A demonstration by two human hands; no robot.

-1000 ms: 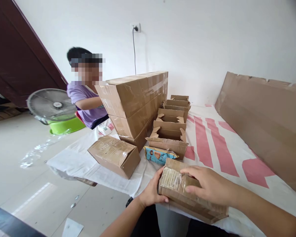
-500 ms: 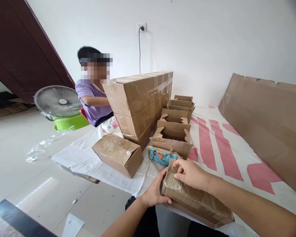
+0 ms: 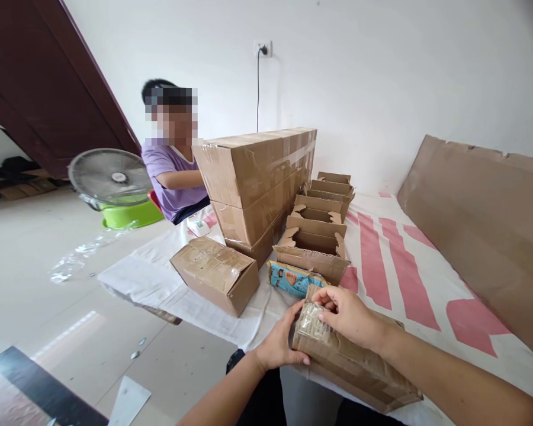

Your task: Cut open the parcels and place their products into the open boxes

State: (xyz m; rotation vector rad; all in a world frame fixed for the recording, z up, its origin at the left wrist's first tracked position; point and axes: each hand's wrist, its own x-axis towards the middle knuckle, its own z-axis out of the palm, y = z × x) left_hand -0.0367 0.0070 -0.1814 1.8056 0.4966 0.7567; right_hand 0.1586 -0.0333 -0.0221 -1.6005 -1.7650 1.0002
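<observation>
A brown cardboard box (image 3: 355, 370) lies near me at the table's front edge, with shiny, wrinkled clear tape (image 3: 310, 319) over its left end. My left hand (image 3: 281, 342) grips that end, thumb on the near side and fingers round the far corner. On top, my right hand (image 3: 344, 310) is closed, its thumb and curled fingers pinched at the taped flap; what lies between the fingertips is hidden. Just beyond the box is a blue snack packet (image 3: 293, 279), in front of an open cardboard box (image 3: 313, 239).
More open boxes (image 3: 324, 204) run back in a row beside a tall stack of taped cartons (image 3: 266, 177). A closed box (image 3: 215, 272) sits at left on the cloth-covered table (image 3: 408, 349). A large cardboard sheet (image 3: 484, 219) leans at right. Across the table sits a person (image 3: 173, 171), near a fan (image 3: 115, 177).
My right fingers have shifted slightly on the box's taped end, and the tape there looks shinier and more wrinkled. My left hand keeps its grip. The view has turned slightly left.
</observation>
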